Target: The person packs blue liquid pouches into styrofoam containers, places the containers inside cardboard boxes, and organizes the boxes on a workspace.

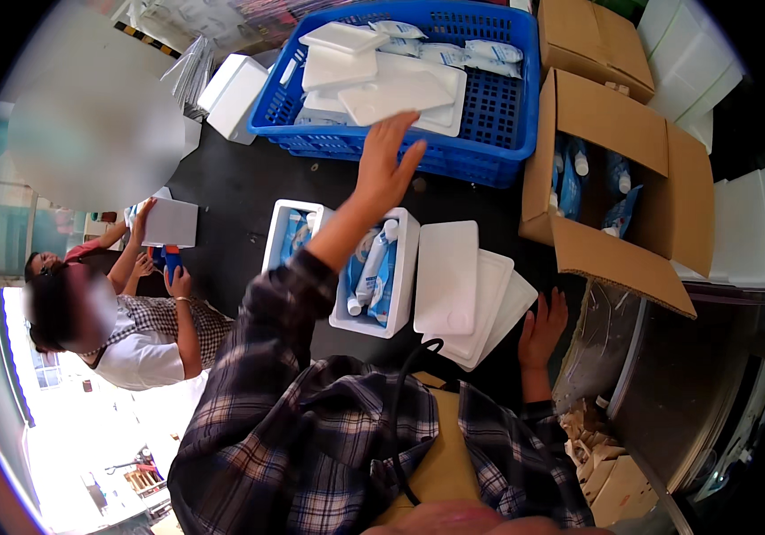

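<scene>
My left hand (388, 165) reaches out over the near rim of the blue plastic basket (311, 141), fingers stretched and holding nothing. Its fingertips overlap a white foam lid (400, 94) on the pile inside; whether they touch it I cannot tell. Below my left forearm stands a white foam box (407, 259) packed with blue-and-white pouches (370, 267) with white caps. A second foam box (275, 234) beside it is partly hidden by that arm. Right of them lie several fanned foam lids (448, 267). My right hand (543, 332) rests beside these lids, open, its fingers apart.
An open cardboard box (610, 259) with capped pouches stands at the right, another carton (596, 45) behind it. White plastic packs (494, 53) lie in the basket. At the left, a co-worker (146, 339) handles a foam box (171, 221) and a blue-and-orange tool (168, 260).
</scene>
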A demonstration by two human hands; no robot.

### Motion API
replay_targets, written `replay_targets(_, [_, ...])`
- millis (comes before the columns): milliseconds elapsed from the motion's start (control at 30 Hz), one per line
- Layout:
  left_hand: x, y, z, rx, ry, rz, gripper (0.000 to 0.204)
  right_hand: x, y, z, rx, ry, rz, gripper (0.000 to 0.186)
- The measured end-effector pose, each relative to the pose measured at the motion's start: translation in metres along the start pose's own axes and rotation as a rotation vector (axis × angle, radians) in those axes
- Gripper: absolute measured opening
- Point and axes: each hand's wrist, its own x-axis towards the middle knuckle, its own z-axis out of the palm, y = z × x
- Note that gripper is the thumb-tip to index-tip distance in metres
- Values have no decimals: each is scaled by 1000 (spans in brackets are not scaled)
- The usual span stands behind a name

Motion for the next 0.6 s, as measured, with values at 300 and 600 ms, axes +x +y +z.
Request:
replay_targets(300, [251,-119,193,502,-312,189,80,-22,7,10,305,-150,227,43])
replay_targets(600, [262,-164,243,771,-356,264,35,-24,4,9,333,-142,297,41])
